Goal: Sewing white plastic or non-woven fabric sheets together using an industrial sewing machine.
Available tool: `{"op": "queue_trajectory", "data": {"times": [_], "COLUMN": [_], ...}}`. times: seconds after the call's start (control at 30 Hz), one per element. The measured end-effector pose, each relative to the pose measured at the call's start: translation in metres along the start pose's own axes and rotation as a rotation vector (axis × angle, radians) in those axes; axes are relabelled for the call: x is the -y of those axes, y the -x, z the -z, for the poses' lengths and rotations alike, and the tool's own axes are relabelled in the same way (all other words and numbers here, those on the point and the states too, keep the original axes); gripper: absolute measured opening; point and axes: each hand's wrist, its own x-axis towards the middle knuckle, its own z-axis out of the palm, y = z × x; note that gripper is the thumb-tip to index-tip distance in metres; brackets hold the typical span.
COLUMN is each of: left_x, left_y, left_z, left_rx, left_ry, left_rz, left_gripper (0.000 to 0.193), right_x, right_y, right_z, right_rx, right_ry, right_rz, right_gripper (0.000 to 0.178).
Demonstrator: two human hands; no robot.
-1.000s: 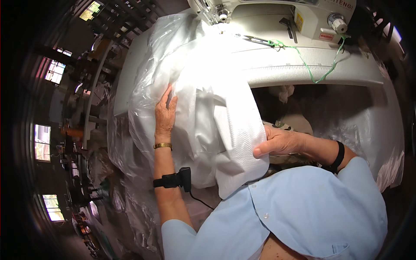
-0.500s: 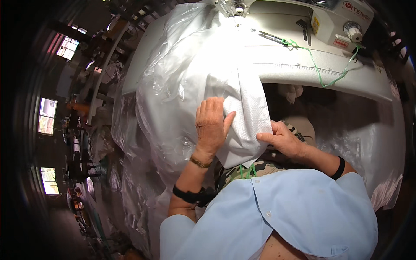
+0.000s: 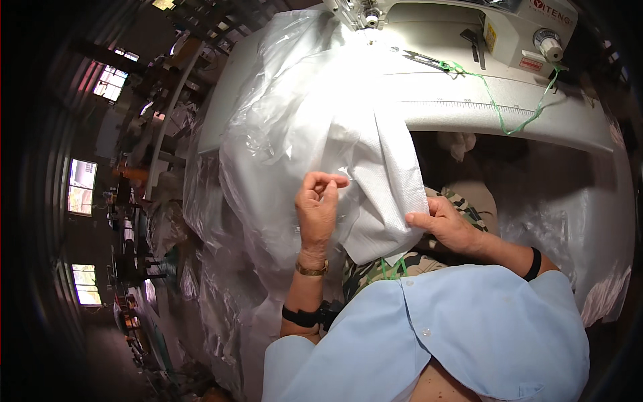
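A white woven plastic sack [image 3: 385,208] hangs over the front edge of the sewing machine table, its upper part lost in bright glare. My right hand [image 3: 450,224] grips the sack's right edge, thumb on top and fingers underneath. Clear plastic film [image 3: 268,181] lies crumpled along the left side of the sack. Over this film, left of the sack, is my left hand [image 3: 317,208], its fingers curled and the thumb close to the index finger. Whether a bit of film is pinched there cannot be made out.
The sewing machine's needle area [image 3: 370,20] is at the top. Thread snips [image 3: 425,60] lie on the machine bed, with green thread [image 3: 492,100] trailing rightward. A dark tool [image 3: 473,45] lies behind. More film hangs at the left, beside cluttered shelving [image 3: 157,141].
My left hand has lifted off the sack and drawn back slightly left, its spread fingers now curled. My right hand keeps its grip on the edge. The whole view has shifted slightly.
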Motion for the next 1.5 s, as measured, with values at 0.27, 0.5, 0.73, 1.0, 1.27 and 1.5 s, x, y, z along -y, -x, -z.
{"op": "queue_trajectory", "data": {"times": [0.27, 0.5, 0.73, 1.0, 1.27, 1.5], "left_x": [0.015, 0.04, -0.007, -0.055, -0.072, -0.066], "left_y": [0.011, 0.01, 0.015, 0.019, 0.027, 0.032], "left_z": [-0.017, 0.008, 0.02, 0.029, -0.004, -0.008], "left_rx": [0.188, 0.143, 0.063, 0.174, 0.333, 0.373], "left_ry": [-0.928, -1.024, -0.002, 0.89, 0.018, -0.114], "left_rz": [-0.319, -0.332, 0.098, 0.559, -0.056, -0.109], "left_gripper": [0.063, 0.031, 0.023, 0.036, 0.015, 0.014], "right_x": [-0.001, -0.004, -0.004, 0.004, 0.011, 0.012], "right_y": [-0.003, -0.004, -0.001, 0.002, 0.001, -0.001], "right_z": [-0.006, -0.003, -0.006, -0.018, -0.037, -0.043], "right_rx": [0.022, 0.031, -0.02, -0.013, -0.009, 0.09], "right_ry": [-0.022, 0.011, -0.035, 0.073, 0.327, 0.542], "right_rz": [-0.013, -0.038, -0.013, 0.064, 0.186, 0.161], "right_gripper": [0.035, 0.033, 0.034, 0.029, 0.026, 0.026]}}
